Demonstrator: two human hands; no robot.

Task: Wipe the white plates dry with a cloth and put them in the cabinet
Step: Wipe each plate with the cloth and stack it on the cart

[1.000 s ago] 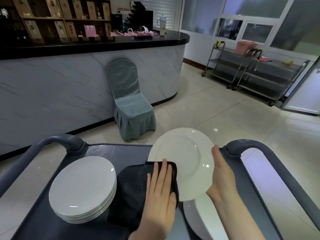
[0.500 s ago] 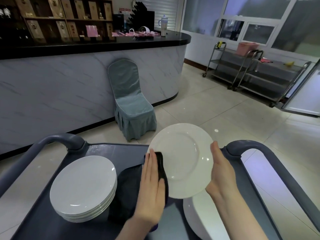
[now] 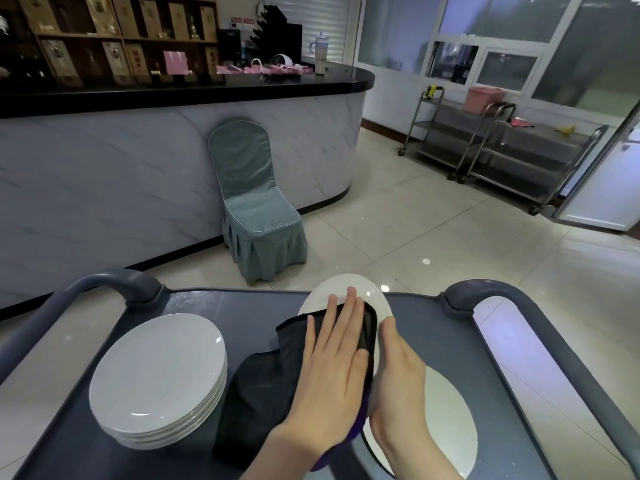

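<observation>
Head view: the plate (image 3: 369, 294), tilted on edge over the surface (image 3: 242, 306), might slip from the right hand (image 3: 398, 375) gripping its rim if the flat, straight-fingered left hand (image 3: 332, 368) presses the cloth (image 3: 263, 393) too hard. It looks white, glossy and half covered

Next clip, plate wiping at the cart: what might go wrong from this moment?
1. The held plate stands tilted, held at its rim by the right hand, while the flat left hand presses the cloth against it; a hard push might slip it loose.
2. It would likely fall onto the lower plate lying on the cart beneath it, and both might chip.
</observation>
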